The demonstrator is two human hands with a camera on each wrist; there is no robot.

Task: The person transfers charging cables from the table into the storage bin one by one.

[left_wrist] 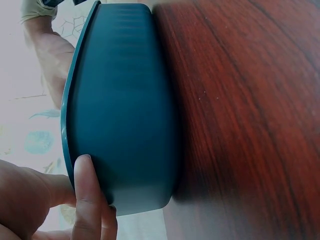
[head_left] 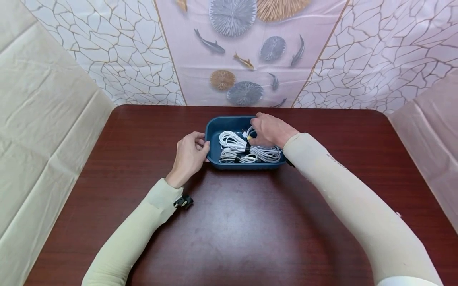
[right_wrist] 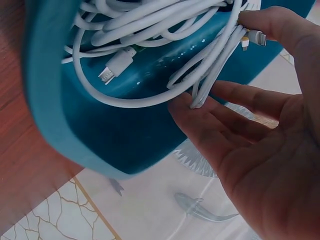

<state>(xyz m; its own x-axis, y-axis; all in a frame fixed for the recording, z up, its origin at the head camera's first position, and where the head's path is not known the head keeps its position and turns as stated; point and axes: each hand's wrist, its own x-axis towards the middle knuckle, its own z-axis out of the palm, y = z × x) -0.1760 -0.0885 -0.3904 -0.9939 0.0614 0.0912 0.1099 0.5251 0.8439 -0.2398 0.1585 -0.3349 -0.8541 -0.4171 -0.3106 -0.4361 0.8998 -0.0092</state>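
A dark blue plastic bin (head_left: pixel 247 167) stands on the table with several bundled white cables (head_left: pixel 231 140) inside, some tied with black straps. My left hand (head_left: pixel 189 155) grips the bin's left end at the rim; in the left wrist view, fingers (left_wrist: pixel 86 187) lie against the outer wall. My right hand (head_left: pixel 270 129) reaches into the bin's back right part. Seen from the right wrist, it holds a looped white charging cable (right_wrist: pixel 212 75) between thumb and fingers, its metal connector (right_wrist: pixel 257 37) showing near the thumb. Another plug (right_wrist: pixel 117 65) lies among the cables in the bin.
The bin sits toward the back of a dark reddish-brown wooden table (head_left: pixel 247 222). A patterned cloth (head_left: pixel 125 59) hangs behind the table's far edge, and beige cloth (head_left: pixel 39 119) hangs at the left side. A small black device (head_left: pixel 183 201) is on the left wrist.
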